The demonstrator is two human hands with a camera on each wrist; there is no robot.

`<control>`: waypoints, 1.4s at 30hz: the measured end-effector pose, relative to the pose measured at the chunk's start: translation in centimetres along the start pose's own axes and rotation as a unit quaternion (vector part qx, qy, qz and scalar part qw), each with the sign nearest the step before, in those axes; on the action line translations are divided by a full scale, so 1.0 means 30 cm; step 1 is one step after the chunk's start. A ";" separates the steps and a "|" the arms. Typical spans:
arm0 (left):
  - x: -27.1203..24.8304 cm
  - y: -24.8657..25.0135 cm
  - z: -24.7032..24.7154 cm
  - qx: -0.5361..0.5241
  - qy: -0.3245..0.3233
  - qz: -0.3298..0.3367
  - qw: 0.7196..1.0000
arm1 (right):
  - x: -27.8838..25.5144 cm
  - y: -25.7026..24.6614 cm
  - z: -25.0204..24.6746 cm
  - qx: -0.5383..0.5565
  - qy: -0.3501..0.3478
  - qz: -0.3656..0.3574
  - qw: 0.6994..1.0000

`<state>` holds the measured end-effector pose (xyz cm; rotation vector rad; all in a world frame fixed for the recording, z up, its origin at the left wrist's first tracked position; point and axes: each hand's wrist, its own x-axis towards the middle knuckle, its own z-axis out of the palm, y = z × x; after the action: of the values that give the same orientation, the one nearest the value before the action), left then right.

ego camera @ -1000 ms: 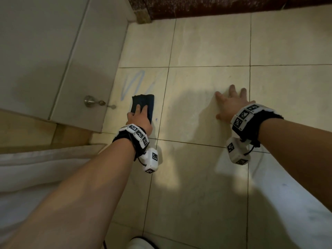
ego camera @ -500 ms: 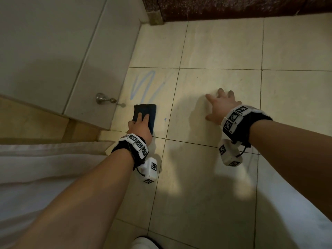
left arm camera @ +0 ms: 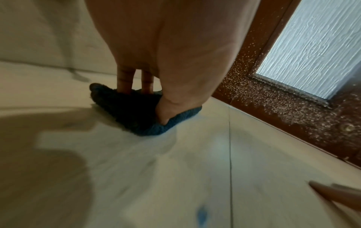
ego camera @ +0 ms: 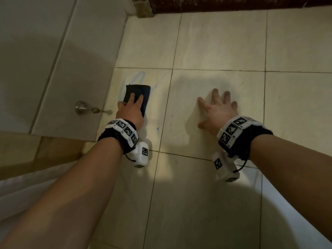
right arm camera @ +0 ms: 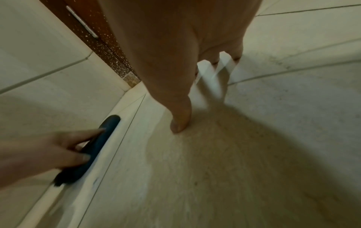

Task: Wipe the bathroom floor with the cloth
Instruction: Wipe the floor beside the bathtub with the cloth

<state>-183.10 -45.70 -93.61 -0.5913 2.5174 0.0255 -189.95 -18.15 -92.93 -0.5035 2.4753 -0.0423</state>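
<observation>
A folded dark blue cloth [ego camera: 138, 88] lies on the pale tiled floor [ego camera: 215, 42] close to the left wall. My left hand [ego camera: 133, 100] presses it down, two straight fingers on top and the thumb against its side; the left wrist view shows the thumb sunk into the cloth [left arm camera: 126, 112] edge. A faint blue scribble [ego camera: 139, 76] shows just beyond the cloth, which hides its lower part. A small blue spot [ego camera: 157, 129] sits on the tile behind my left hand. My right hand [ego camera: 215, 108] lies flat on the neighbouring tile, fingers spread, holding nothing.
A metal door stopper [ego camera: 84, 107] sticks out of the tiled wall [ego camera: 45, 60] at the left. A brown door [left arm camera: 293, 108] with frosted glass closes off the far edge of the floor. White fabric [ego camera: 27, 191] lies at the lower left and lower right.
My left hand has pushed the cloth forward onto the lower part of the blue scribble. My right hand stays planted on its tile.
</observation>
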 end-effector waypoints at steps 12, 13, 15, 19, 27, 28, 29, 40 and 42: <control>0.153 0.137 -0.146 -0.049 -0.007 0.023 0.999 | 0.013 0.002 -0.011 0.015 -0.034 -0.002 0.999; 0.139 0.140 -0.141 -0.050 -0.003 0.028 0.998 | 0.013 0.001 -0.012 0.016 -0.034 -0.002 0.999; 0.093 0.157 -0.117 -0.058 0.004 0.036 0.998 | 0.009 0.001 -0.015 0.017 -0.034 -0.004 0.999; -0.057 0.203 -0.033 -0.060 0.029 0.041 0.997 | -0.007 0.006 -0.026 0.020 -0.038 -0.006 0.999; -0.296 0.162 0.074 -0.054 -0.003 0.043 0.998 | -0.032 0.035 -0.015 0.013 -0.037 -0.018 0.999; -0.323 0.156 0.087 -0.049 -0.003 0.045 0.998 | -0.038 0.041 -0.015 0.012 -0.039 -0.019 0.999; -0.349 0.151 0.099 -0.041 -0.001 0.046 0.998 | -0.045 0.045 -0.014 0.009 -0.041 -0.020 0.999; -0.417 0.148 0.162 -0.023 0.018 0.043 0.999 | -0.070 0.076 0.013 0.000 -0.036 -0.029 0.999; -0.406 0.145 0.158 -0.024 0.020 0.046 0.998 | -0.066 0.075 0.017 -0.001 -0.031 -0.029 0.999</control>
<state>-173.32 -36.17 -91.76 -0.4999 2.5881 0.1075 -188.97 -15.31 -92.57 -0.5693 2.3997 -0.0462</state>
